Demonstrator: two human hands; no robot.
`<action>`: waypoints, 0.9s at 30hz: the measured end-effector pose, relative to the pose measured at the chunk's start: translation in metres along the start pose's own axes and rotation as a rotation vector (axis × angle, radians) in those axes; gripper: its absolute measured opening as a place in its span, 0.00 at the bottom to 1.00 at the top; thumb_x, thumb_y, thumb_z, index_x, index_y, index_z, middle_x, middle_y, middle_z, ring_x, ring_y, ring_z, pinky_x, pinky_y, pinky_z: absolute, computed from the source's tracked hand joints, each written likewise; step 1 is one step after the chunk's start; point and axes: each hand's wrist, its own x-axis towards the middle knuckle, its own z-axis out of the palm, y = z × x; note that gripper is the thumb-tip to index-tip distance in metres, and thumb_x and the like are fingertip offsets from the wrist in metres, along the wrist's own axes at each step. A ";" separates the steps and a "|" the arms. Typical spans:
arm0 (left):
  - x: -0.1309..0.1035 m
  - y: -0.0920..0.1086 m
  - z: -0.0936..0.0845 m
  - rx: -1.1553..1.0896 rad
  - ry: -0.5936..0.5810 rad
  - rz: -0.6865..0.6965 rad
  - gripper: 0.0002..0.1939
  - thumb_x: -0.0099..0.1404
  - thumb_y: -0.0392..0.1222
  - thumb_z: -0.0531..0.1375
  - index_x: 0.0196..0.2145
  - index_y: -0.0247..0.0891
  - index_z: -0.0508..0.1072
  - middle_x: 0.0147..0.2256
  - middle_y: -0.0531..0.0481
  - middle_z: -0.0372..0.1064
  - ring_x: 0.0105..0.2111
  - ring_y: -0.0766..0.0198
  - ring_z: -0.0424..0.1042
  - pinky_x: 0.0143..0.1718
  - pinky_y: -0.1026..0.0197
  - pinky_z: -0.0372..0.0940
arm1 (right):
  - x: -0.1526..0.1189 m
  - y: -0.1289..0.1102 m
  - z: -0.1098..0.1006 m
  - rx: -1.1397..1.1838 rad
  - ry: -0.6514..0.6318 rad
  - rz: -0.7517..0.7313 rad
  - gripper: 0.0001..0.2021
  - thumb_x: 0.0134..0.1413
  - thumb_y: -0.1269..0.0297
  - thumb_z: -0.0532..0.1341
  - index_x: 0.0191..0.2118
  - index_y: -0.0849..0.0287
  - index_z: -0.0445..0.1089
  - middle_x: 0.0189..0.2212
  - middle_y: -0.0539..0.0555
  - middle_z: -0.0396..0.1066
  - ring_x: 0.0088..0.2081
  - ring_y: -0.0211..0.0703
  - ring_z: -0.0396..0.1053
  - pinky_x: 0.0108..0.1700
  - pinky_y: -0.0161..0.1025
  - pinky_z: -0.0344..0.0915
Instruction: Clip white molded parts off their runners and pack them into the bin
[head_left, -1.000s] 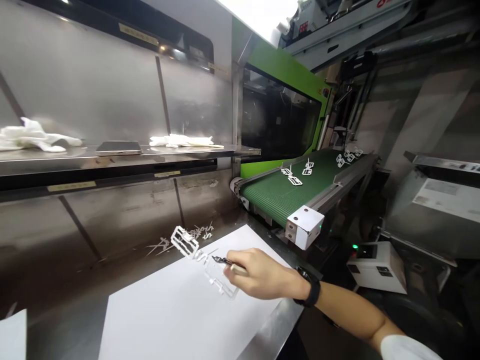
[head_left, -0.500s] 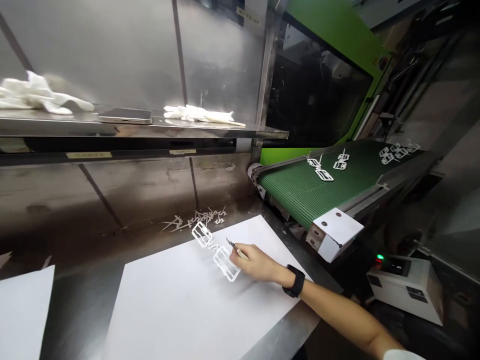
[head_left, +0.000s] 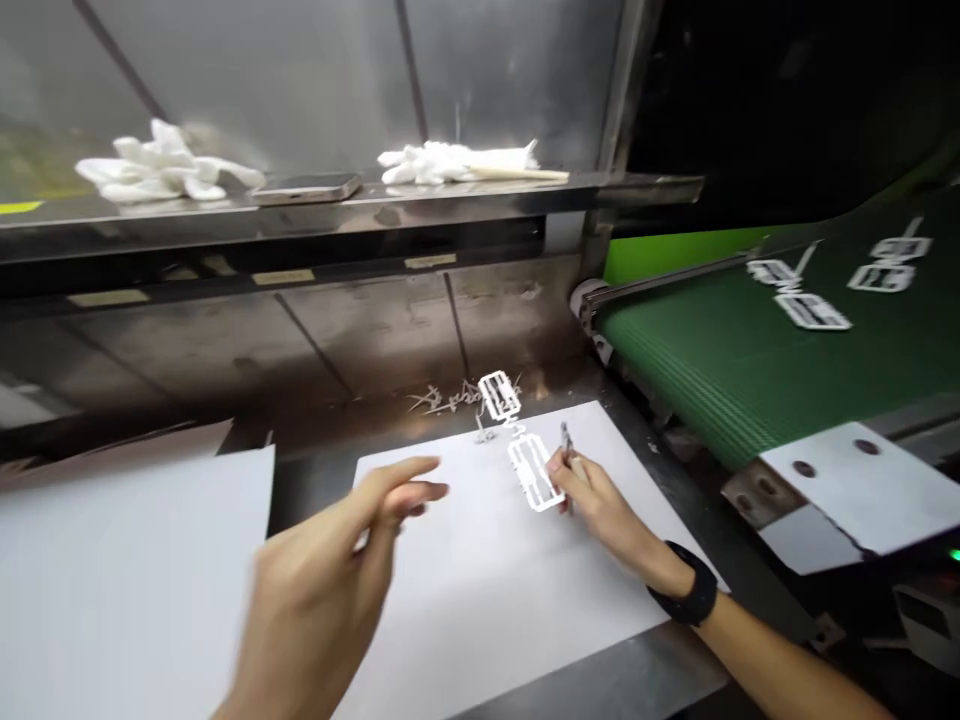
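Observation:
My right hand (head_left: 600, 510), a black band on its wrist, grips small nippers (head_left: 568, 442) with a metal tip and pale handle. The same fingers hold a white plastic moulding (head_left: 523, 474), two slotted frames joined by a thin zigzag runner. The moulding tilts above a white sheet (head_left: 465, 590), its upper frame overlapping the view of thin sprue scraps (head_left: 442, 400) behind. To the left, my left hand (head_left: 330, 570) hangs over the sheet's left side, thumb and forefinger apart, nothing visible between them. Its other fingers curl partly out of sight.
On the right, a green conveyor belt (head_left: 690, 350) carries more white mouldings (head_left: 814, 310); its white end cover (head_left: 862, 500) juts toward the metal table. White gloves (head_left: 161, 165) and a phone (head_left: 307, 188) lie on the steel shelf (head_left: 337, 220). More white sheets (head_left: 135, 560) lie at left.
My left hand has come into view from the lower left. The view has swung left, so everything sits further right. My right hand still holds the nippers and moulding.

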 end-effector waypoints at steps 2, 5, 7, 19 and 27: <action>-0.002 -0.018 0.021 -0.114 -0.110 -0.125 0.13 0.78 0.55 0.63 0.46 0.44 0.79 0.39 0.51 0.83 0.34 0.60 0.84 0.36 0.60 0.80 | -0.004 -0.003 0.002 0.016 -0.020 0.026 0.23 0.77 0.41 0.59 0.38 0.57 0.65 0.30 0.48 0.63 0.34 0.43 0.65 0.42 0.40 0.62; -0.009 -0.044 0.053 -0.355 -0.211 -0.349 0.13 0.75 0.52 0.67 0.43 0.41 0.75 0.39 0.49 0.83 0.36 0.58 0.85 0.36 0.60 0.81 | -0.012 -0.012 0.007 0.027 -0.071 0.075 0.22 0.78 0.41 0.60 0.39 0.57 0.66 0.32 0.49 0.64 0.35 0.43 0.65 0.42 0.41 0.62; -0.014 -0.055 0.067 -0.469 -0.242 -0.457 0.13 0.73 0.51 0.68 0.43 0.39 0.73 0.37 0.48 0.82 0.36 0.57 0.85 0.39 0.58 0.81 | -0.018 -0.020 0.012 0.024 -0.114 0.106 0.22 0.79 0.42 0.60 0.39 0.56 0.66 0.33 0.49 0.64 0.36 0.43 0.64 0.43 0.41 0.61; -0.026 -0.085 0.095 -1.209 -0.414 -0.711 0.28 0.82 0.60 0.54 0.61 0.35 0.78 0.65 0.35 0.74 0.66 0.44 0.73 0.71 0.42 0.64 | -0.016 -0.013 0.037 0.012 -0.284 0.262 0.20 0.82 0.44 0.58 0.42 0.54 0.66 0.36 0.48 0.62 0.39 0.42 0.61 0.46 0.38 0.60; -0.040 -0.078 0.102 -1.399 -0.316 -0.903 0.22 0.80 0.45 0.64 0.66 0.36 0.75 0.60 0.34 0.78 0.60 0.47 0.79 0.63 0.47 0.71 | -0.031 -0.004 0.042 -0.042 -0.394 0.401 0.21 0.81 0.41 0.56 0.43 0.54 0.67 0.37 0.48 0.64 0.41 0.43 0.63 0.48 0.39 0.61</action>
